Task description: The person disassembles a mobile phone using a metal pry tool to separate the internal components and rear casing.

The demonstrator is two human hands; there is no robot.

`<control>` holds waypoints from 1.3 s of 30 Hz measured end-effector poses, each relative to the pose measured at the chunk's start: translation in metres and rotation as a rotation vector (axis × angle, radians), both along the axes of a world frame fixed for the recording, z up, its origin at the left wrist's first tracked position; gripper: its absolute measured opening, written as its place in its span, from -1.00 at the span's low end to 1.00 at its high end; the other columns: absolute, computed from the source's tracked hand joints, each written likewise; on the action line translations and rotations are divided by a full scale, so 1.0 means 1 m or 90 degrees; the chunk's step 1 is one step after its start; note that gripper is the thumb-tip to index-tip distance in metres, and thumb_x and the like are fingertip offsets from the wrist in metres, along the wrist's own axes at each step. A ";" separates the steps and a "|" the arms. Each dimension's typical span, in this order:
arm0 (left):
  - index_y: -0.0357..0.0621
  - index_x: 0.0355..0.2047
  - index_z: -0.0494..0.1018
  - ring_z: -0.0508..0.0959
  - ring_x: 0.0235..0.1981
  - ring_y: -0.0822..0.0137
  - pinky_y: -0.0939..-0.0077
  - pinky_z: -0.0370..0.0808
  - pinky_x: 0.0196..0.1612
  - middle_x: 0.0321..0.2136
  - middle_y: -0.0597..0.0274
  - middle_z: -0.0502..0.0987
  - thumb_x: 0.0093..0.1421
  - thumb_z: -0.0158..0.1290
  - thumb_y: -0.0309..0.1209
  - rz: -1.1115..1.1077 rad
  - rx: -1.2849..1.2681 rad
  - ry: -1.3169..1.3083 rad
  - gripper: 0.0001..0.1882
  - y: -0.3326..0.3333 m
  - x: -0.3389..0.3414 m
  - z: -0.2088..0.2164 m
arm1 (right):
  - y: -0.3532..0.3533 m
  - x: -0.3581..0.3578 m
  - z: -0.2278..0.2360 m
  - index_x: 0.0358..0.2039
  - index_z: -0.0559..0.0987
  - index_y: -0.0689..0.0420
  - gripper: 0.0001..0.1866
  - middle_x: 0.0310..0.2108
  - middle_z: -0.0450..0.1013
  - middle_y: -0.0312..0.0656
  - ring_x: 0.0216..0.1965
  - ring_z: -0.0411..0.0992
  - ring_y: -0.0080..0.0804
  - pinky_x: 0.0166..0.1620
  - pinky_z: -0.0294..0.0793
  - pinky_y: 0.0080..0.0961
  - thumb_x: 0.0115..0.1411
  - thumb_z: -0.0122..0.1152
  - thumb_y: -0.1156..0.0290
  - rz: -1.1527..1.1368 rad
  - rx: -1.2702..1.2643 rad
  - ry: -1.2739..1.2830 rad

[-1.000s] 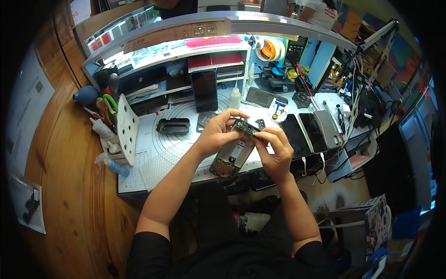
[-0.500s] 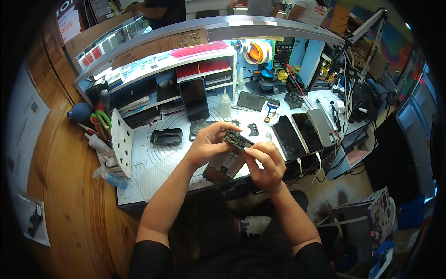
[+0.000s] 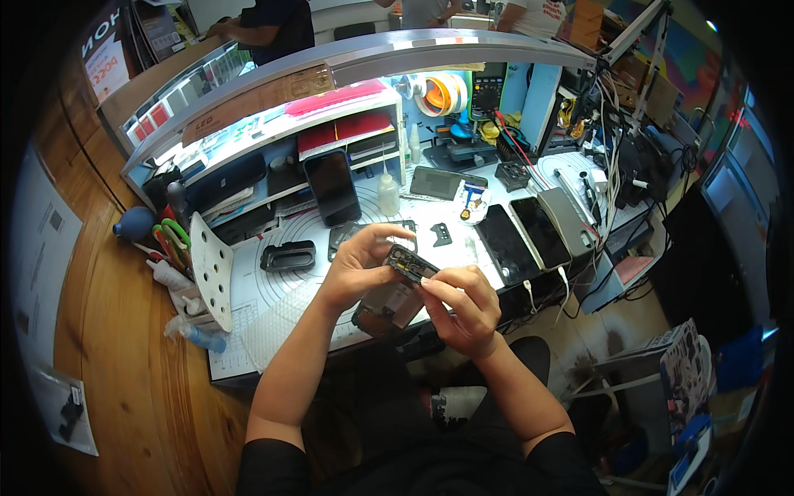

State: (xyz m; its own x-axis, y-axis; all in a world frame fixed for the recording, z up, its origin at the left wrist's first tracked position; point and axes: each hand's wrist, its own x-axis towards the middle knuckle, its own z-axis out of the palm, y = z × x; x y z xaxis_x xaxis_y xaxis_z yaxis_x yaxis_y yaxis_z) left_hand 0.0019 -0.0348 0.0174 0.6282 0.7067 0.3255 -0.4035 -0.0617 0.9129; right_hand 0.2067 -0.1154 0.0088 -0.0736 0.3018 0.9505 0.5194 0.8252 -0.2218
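My left hand [image 3: 354,271] grips an opened phone [image 3: 387,307] by its upper left side, thumb and fingers closed on the frame. The phone is tilted, with the inner parts at its top end exposed. My right hand [image 3: 465,312] is closed in a pinch at the right of that top end. Its fingertips touch the parts there; whether they hold a small piece I cannot make out. Behind the hands, a black plate-like part [image 3: 442,235] lies on the mat. Beyond my left hand is another flat dark phone part [image 3: 341,238], partly hidden.
Two dark phones [image 3: 506,245] lie at the right, near white cables [image 3: 566,289]. A black tray-like case [image 3: 288,256] and bubble wrap [image 3: 285,322] are at the left. Further back stand an upright phone [image 3: 332,188], a dropper bottle [image 3: 388,195] and a multimeter [image 3: 486,93].
The whole view has shifted slightly. Both hands keep their hold at the phone's top end, and the phone's angle has changed a little.
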 end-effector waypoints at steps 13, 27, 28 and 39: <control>-0.14 -0.22 0.45 0.64 -0.03 0.20 0.30 0.57 0.06 -0.06 -0.14 0.65 0.22 0.29 -0.60 -0.178 0.008 -0.067 -0.77 0.007 -0.005 -0.005 | -0.019 0.006 0.039 -0.20 0.69 0.19 -0.79 -0.18 0.54 -0.14 -0.26 0.55 -0.32 -0.22 0.58 -0.47 0.13 0.44 0.61 0.163 -0.290 0.103; -0.21 -0.28 0.52 0.66 -0.06 0.26 0.34 0.53 0.09 -0.09 -0.07 0.68 0.12 0.36 -0.62 -0.197 0.012 0.014 -0.77 0.006 -0.013 -0.008 | -0.025 0.012 0.051 -0.29 0.65 0.20 -0.89 -0.17 0.53 -0.10 -0.32 0.59 -0.28 -0.22 0.60 -0.42 0.15 0.38 0.57 0.249 -0.521 0.082; -0.22 -0.28 0.52 0.66 -0.06 0.27 0.34 0.53 0.09 -0.09 -0.06 0.68 0.12 0.36 -0.61 -0.197 0.012 0.015 -0.77 0.006 -0.013 -0.007 | -0.024 0.012 0.050 -0.29 0.65 0.20 -0.89 -0.17 0.53 -0.10 -0.33 0.59 -0.27 -0.22 0.60 -0.41 0.15 0.39 0.56 0.243 -0.508 0.071; -0.22 -0.28 0.51 0.63 -0.13 0.36 0.45 0.53 0.02 -0.15 0.06 0.67 0.12 0.38 -0.58 -0.193 -0.027 0.039 -0.76 0.005 -0.014 -0.007 | -0.011 0.019 0.048 -0.32 0.66 0.20 -0.92 -0.23 0.53 -0.10 -0.33 0.59 -0.16 -0.24 0.58 -0.30 0.18 0.40 0.51 0.256 -0.425 -0.025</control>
State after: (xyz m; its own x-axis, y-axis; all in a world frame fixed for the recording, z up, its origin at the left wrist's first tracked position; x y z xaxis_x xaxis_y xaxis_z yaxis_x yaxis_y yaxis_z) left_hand -0.0121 -0.0295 0.0106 0.8297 0.4964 0.2553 -0.3425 0.0916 0.9351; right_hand 0.2255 -0.1266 0.0564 -0.3277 0.7525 0.5713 0.2264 0.6496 -0.7257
